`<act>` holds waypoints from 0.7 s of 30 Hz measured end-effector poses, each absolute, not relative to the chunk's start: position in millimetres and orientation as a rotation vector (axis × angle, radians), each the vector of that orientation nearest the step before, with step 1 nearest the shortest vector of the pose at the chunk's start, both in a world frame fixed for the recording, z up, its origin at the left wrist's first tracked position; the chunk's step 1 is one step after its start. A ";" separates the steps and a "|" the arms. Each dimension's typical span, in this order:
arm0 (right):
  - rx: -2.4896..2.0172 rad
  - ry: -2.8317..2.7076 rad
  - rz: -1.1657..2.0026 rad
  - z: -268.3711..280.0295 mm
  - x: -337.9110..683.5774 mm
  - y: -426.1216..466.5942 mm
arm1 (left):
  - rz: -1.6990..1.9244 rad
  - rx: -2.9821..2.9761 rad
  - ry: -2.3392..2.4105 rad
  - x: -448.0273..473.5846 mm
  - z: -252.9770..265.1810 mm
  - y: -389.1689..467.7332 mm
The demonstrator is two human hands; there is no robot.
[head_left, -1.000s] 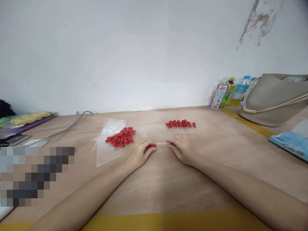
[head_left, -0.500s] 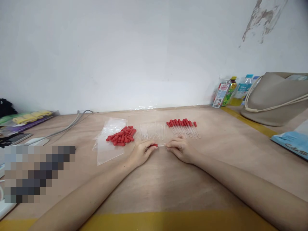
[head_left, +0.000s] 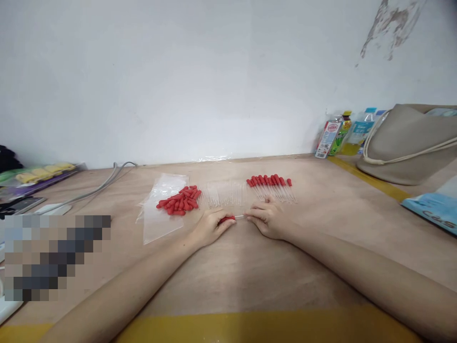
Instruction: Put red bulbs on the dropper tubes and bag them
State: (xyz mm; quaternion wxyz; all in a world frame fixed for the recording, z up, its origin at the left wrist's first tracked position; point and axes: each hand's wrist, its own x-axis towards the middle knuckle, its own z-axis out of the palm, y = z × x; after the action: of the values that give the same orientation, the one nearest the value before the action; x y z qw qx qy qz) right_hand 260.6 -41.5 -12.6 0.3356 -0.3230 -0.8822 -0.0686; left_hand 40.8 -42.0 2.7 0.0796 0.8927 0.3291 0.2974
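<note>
My left hand point(head_left: 211, 226) pinches a red rubber dropper bulb point(head_left: 227, 219) between thumb and fingers. From the bulb's end a thin clear glass dropper tube point(head_left: 239, 217) runs across to my right hand point(head_left: 267, 220), whose fingertips are closed on it. Just beyond my hands lies a row of bare clear tubes point(head_left: 224, 193). A pile of loose red bulbs point(head_left: 180, 201) rests left of them, partly on a clear plastic bag point(head_left: 162, 226). Behind my right hand, several droppers with red bulbs point(head_left: 269, 181) lie side by side, their lower ends partly hidden by my fingers.
At the back right stand a drink carton point(head_left: 327, 139), bottles point(head_left: 359, 134) and a grey-beige bag point(head_left: 414, 145). A blue package point(head_left: 430, 209) lies at the right. Grey cables point(head_left: 107, 178) and a phone point(head_left: 24, 206) are on the left. A white wall point(head_left: 178, 85) bounds the table.
More of the red bulb now shows in my left fingers, and less of the tube shows between my hands. My hands have hardly moved; the view has shifted slightly.
</note>
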 end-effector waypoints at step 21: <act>-0.871 -2.426 -0.174 2.1 244.8 -55.2 | 0.845 2.739 0.853 43.5 -0.1 -44.3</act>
State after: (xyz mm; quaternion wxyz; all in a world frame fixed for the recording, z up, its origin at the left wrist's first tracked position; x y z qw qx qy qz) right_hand 244.8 -55.2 2.1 0.2755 -0.3240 -0.9027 -0.0648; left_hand 43.5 -44.3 -0.1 0.0752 0.9133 0.2844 0.2818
